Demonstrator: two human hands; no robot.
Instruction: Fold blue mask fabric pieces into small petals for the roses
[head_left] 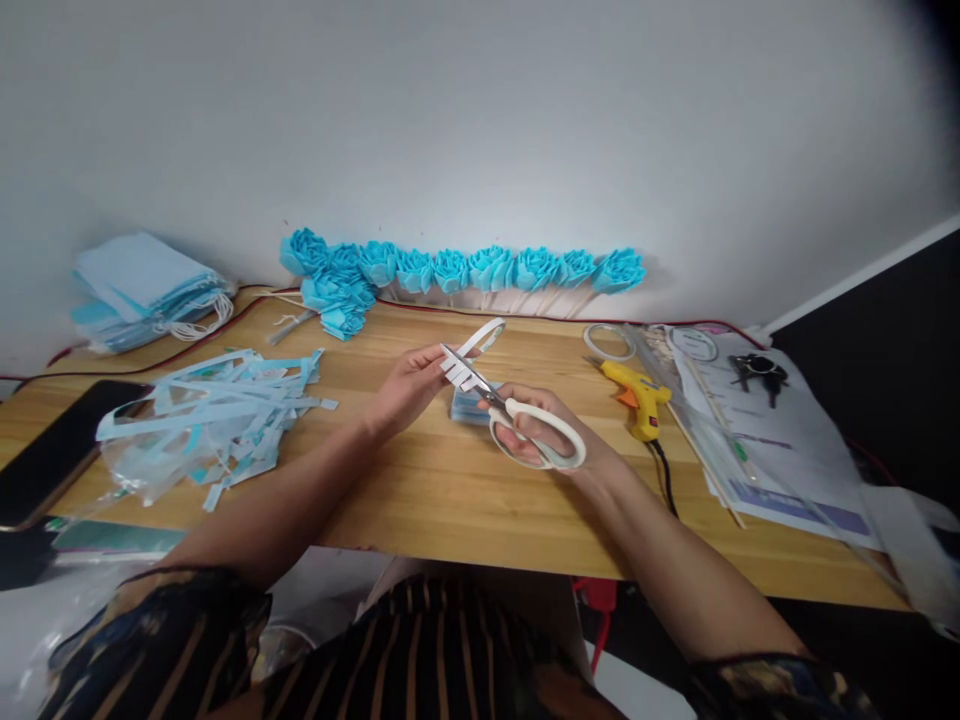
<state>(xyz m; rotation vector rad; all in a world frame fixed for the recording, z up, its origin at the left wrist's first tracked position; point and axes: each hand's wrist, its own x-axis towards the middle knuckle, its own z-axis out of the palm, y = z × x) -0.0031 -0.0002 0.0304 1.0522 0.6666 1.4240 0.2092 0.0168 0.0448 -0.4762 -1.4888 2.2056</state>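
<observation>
My left hand (409,388) pinches a white strip (457,372) whose edge is cut into a fringe; its far end curls up and back in a loop. In my right hand (547,425) is a pair of scissors (551,452) with white handles, my fingers through the loops. The scissor blades lie across the fringed strip. Below the hands, partly hidden by them, a small stack of light blue sheets (466,408) rests on the wooden table (450,500).
Blue handmade flowers (491,268) on sticks line the wall. Left are blue offcuts (232,410), a phone (56,445) and stacked face masks (146,285). Right are a yellow glue gun (637,395) with its cord, a clear ring (609,342), keys (759,372) and papers (795,460).
</observation>
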